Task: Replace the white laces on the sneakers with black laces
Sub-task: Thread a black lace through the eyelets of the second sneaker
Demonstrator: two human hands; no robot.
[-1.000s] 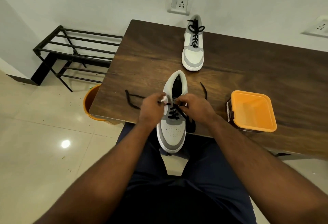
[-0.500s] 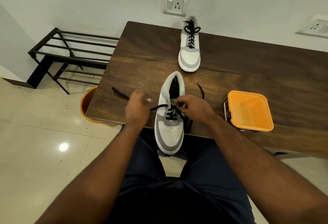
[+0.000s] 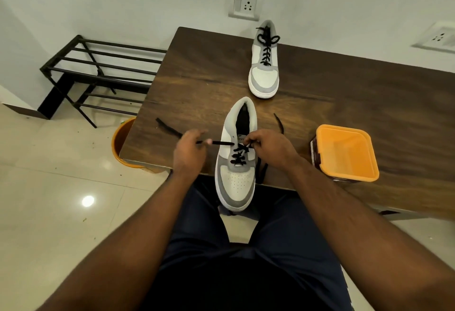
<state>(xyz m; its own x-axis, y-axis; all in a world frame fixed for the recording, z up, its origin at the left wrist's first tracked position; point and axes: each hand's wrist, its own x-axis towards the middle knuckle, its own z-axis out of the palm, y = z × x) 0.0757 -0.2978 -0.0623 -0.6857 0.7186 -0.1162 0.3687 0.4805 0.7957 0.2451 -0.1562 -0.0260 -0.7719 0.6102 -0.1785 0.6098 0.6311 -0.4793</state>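
The left hand (image 3: 188,152) pinches a flat black lace (image 3: 216,142) and holds it taut out to the left of a grey and white sneaker (image 3: 237,160) at the near edge of a dark wooden table (image 3: 344,89). The right hand (image 3: 269,144), fingers curled, grips the lace at the upper eyelets. About three rows look crossed; upper eyelets and tying seem to remain. A second matching sneaker (image 3: 264,69), farther back, already wears a tied black lace. An orange-lidded tub (image 3: 346,152) sits to the right. The tongue label is unreadable.
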